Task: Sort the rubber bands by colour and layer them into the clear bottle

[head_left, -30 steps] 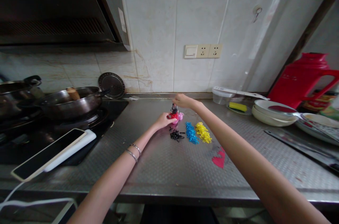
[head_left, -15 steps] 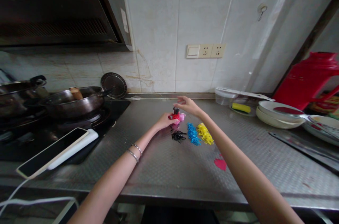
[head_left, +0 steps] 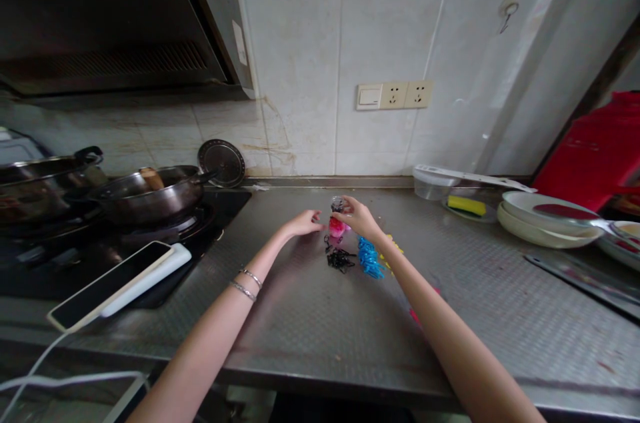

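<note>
My right hand (head_left: 354,215) has its thumb and fingers closed round a small clear container (head_left: 338,203) with black bits inside. Just below it is a red and pink bundle (head_left: 337,227); whether the two are joined I cannot tell. To the left, my left hand (head_left: 306,223) is apart from them with fingers spread, holding nothing. In front of the hands lie a pile of small black pieces (head_left: 341,259) and a pile of blue pieces (head_left: 370,257). My right forearm partly covers a yellow pile (head_left: 390,256) and a pink flat piece (head_left: 415,317).
On the left, a pan (head_left: 150,191) and a pot (head_left: 40,189) stand on the black stove, with a phone (head_left: 110,283) near its front. At right are a clear tub (head_left: 434,184), a yellow sponge (head_left: 466,205), stacked bowls (head_left: 540,226), a knife (head_left: 580,279) and a red flask (head_left: 585,156).
My left hand has let go of the red and pink bundle and drawn left, fingers open. My right hand has come down and taken hold of the clear container. The view has shifted slightly.
</note>
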Demonstrator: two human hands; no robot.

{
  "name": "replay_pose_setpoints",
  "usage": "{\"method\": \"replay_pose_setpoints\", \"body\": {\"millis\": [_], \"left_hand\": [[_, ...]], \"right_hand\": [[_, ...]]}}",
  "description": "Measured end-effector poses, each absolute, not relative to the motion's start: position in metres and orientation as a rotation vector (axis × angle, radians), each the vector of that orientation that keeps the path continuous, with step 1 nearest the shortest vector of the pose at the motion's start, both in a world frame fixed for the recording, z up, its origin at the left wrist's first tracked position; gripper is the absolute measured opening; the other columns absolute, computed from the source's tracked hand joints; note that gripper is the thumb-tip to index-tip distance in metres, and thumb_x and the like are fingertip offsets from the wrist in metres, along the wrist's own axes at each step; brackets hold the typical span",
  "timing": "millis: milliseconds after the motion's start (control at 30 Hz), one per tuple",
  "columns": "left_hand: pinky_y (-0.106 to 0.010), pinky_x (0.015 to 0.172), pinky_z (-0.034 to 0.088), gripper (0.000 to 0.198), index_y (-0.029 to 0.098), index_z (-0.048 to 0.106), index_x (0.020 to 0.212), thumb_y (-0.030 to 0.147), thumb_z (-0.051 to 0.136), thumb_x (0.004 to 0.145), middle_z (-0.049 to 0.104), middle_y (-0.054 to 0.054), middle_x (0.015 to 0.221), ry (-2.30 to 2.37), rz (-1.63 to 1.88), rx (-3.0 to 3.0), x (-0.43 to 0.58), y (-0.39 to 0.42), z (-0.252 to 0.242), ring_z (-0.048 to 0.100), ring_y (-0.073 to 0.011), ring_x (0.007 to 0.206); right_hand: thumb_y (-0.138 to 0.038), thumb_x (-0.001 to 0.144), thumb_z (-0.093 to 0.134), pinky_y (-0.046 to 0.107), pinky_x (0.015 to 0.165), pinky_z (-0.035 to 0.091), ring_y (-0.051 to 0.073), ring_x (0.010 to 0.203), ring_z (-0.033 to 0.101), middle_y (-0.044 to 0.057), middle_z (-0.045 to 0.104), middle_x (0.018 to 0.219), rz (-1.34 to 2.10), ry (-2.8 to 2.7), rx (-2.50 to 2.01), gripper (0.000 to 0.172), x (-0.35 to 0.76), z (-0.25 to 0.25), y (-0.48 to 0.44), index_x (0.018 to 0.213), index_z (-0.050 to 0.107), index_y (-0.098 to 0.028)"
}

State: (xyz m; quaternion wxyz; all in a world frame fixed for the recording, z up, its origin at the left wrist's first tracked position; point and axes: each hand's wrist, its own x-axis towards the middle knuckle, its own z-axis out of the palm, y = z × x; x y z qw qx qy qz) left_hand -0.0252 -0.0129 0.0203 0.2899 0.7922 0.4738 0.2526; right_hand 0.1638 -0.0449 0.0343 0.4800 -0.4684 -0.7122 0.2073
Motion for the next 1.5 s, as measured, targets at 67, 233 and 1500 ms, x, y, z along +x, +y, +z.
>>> {"method": "replay_pose_setpoints", "body": {"millis": [67, 233, 1500], "left_hand": [[-0.026, 0.074, 0.042, 0.046, 0.005, 0.057, 0.106, 0.027, 0.061, 0.065, 0.062, -0.013, 0.097, 1.384, 0.713, 2.086, -0.036, -0.008, 0.019, 0.056, -0.0186, 0.085], [-0.026, 0.069, 0.043, 0.026, 0.009, 0.066, 0.085, 0.025, 0.057, 0.066, 0.066, -0.01, 0.082, 1.499, 0.723, 2.156, -0.048, -0.006, 0.011, 0.058, -0.0175, 0.074], [-0.019, 0.047, 0.034, 0.021, 0.009, 0.065, 0.076, 0.023, 0.058, 0.061, 0.059, -0.001, 0.059, 1.062, 0.234, 2.107, -0.024, -0.024, 0.026, 0.047, -0.0087, 0.048]], "right_hand": [[-0.03, 0.064, 0.065, 0.03, 0.07, 0.049, 0.017, 0.078, 0.061, 0.011, 0.064, 0.093, 0.508, -1.73, -1.113, 0.056, 0.164, 0.03, -0.044, 0.115, 0.048, -0.012], [-0.029, 0.064, 0.065, 0.03, 0.07, 0.049, 0.017, 0.08, 0.06, 0.009, 0.064, 0.093, 0.477, -1.745, -1.074, 0.056, 0.163, 0.024, -0.043, 0.115, 0.048, -0.015], [-0.028, 0.068, 0.059, 0.029, 0.073, 0.046, 0.015, 0.08, 0.058, 0.006, 0.063, 0.095, 0.413, -1.788, -1.023, 0.042, 0.163, 0.024, -0.049, 0.109, 0.052, -0.016]]}}
